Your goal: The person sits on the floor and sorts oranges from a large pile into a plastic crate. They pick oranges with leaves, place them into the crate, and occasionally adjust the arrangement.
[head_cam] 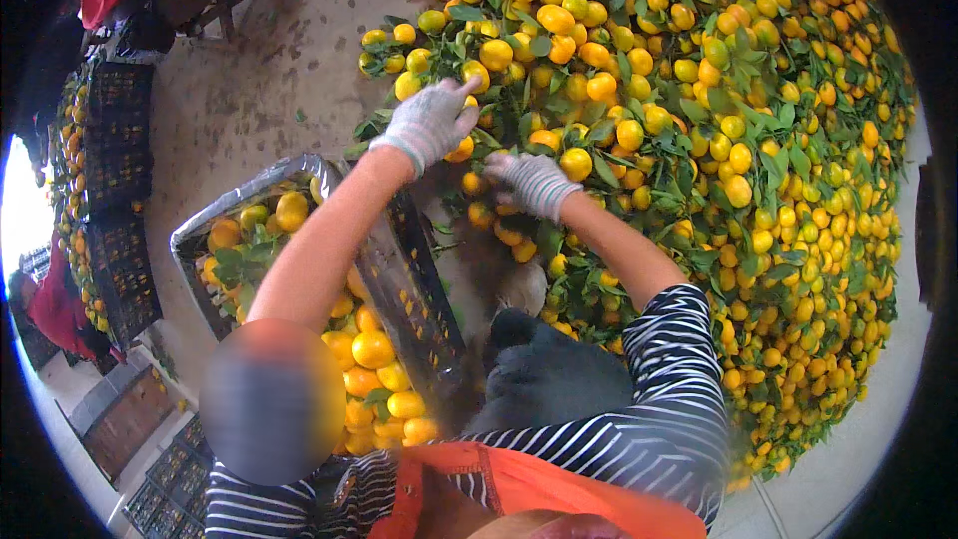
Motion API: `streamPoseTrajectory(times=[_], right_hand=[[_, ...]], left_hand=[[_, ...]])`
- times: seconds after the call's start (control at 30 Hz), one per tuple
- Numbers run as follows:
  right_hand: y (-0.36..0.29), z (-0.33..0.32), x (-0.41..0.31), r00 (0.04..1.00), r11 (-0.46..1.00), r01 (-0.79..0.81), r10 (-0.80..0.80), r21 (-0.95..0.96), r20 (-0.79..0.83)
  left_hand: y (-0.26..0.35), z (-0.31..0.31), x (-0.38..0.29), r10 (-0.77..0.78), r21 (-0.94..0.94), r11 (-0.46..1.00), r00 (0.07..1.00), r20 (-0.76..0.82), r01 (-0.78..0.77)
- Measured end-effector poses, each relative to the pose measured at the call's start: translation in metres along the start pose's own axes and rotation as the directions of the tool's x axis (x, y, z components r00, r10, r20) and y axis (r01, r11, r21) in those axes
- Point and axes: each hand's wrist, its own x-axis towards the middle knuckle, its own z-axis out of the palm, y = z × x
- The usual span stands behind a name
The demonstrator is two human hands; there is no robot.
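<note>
A large heap of mandarins [793, 224], orange to greenish yellow with leaves, spreads over the floor before me. My left hand [435, 120], in a pale knitted glove, is at the near-left edge of the heap. Its fingertips lie against a yellow mandarin [476, 75]; whether they grip it is unclear. My right hand [533, 183], in a glove with a striped cuff, reaches in among the fruit with bent fingers. What those fingers hold is hidden. Beside my left forearm stands a dark crate [419, 299] lined with plastic film, with loose mandarins [373, 349] and leaves in it.
Dark crates of fruit [120, 195] stand in a row at far left, near a person in red [60, 307]. More dark crates [172, 486] are at lower left. Concrete floor [254, 97] with dark stains and a fallen leaf [300, 115] lies between the row and the heap.
</note>
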Motion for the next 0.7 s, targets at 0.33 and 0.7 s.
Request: streamPoseTrajectory(times=[0.33, 0.7], right_hand=[[0.2, -0.048, 0.102, 0.811, 0.768, -0.474, 0.572, 0.43, -0.127], [0.184, -0.085, 0.073, 0.654, 0.767, -0.631, 0.607, 0.117, -0.452]], left_hand=[[-0.002, 0.031, 0.016, -0.147, -0.458, 0.884, 0.985, -0.089, 0.091], [0.003, 0.032, 0.017, -0.063, -0.582, 0.813, 0.992, -0.112, -0.015]])
